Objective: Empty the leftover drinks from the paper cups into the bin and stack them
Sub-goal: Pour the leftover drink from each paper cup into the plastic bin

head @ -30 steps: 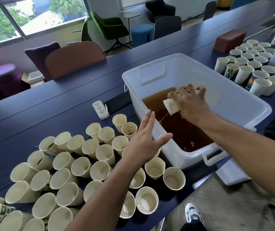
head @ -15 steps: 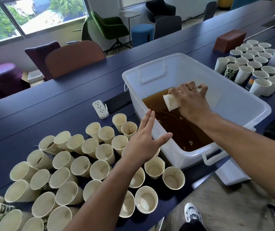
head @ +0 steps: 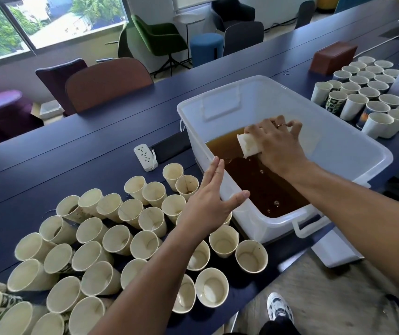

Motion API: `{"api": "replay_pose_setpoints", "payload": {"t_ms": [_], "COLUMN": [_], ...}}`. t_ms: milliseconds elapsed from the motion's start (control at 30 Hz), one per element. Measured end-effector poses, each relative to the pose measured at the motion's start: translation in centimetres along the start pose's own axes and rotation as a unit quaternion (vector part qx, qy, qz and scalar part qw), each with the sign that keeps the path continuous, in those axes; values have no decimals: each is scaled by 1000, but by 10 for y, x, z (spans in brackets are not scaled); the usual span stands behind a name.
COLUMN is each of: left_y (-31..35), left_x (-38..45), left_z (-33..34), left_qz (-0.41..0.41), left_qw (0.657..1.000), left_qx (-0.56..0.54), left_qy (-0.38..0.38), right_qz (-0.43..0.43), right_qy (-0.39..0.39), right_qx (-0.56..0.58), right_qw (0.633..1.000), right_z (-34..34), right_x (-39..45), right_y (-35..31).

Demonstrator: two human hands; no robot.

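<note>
A clear plastic bin (head: 353, 146) on the dark blue table holds brown liquid (head: 261, 184). My right hand (head: 278, 143) grips a white paper cup (head: 248, 145) tipped on its side over the liquid, mouth toward the left. My left hand (head: 210, 204) hovers flat with straight fingers at the bin's near-left rim, holding nothing. Several cream paper cups (head: 118, 238) stand in a cluster on the table to the left of the bin.
More white and printed cups (head: 372, 97) stand at the right behind the bin, next to a brown box (head: 334, 56). A white power strip (head: 145, 157) lies left of the bin. A bin lid (head: 336, 250) overhangs the table edge. Chairs line the far side.
The cup in my right hand has lifted slightly and its mouth has turned more level over the liquid. My left hand has stayed in place.
</note>
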State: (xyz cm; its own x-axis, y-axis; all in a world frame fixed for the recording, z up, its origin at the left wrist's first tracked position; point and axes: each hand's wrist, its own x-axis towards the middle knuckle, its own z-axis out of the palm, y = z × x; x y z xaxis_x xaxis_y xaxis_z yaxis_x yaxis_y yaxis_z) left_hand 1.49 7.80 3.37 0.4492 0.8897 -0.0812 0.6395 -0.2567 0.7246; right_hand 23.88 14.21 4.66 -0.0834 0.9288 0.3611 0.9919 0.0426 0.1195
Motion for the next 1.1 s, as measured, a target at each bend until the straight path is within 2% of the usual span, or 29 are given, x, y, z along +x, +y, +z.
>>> {"api": "replay_pose_setpoints", "payload": {"t_ms": [100, 233, 367, 433, 567, 767, 867, 933, 1100], "left_y": [0, -2, -2, -2, 0, 2, 1, 3, -2], "left_x": [0, 1, 1, 1, 0, -2, -5, -14, -56], "left_z": [0, 1, 1, 2, 0, -6, -17, -32, -68], "left_qz": [2, 0, 3, 5, 1, 7, -5, -13, -11], "left_qw": [1000, 1000, 1000, 1000, 1000, 1000, 993, 984, 966], "left_qx": [0, 9, 1, 3, 7, -11, -122, -168, -192], "left_qy": [2, 3, 7, 7, 7, 3, 6, 50, 175], "right_qz": [-18, 26, 46, 72, 128, 196, 174, 127, -5], "right_qy": [-28, -24, -155, -177, -167, -66, -1, 21, -32], "right_qx": [-1, 44, 14, 33, 107, 240, 352, 424, 507], "right_qw": [999, 998, 987, 981, 972, 948, 920, 897, 861], "right_z": [1, 1, 3, 4, -4, -39, -61, -79, -117], "right_x": [-1, -1, -3, -4, 1, 7, 6, 4, 1], "right_y": [-2, 0, 1, 3, 1, -12, -28, -44, -100]}}
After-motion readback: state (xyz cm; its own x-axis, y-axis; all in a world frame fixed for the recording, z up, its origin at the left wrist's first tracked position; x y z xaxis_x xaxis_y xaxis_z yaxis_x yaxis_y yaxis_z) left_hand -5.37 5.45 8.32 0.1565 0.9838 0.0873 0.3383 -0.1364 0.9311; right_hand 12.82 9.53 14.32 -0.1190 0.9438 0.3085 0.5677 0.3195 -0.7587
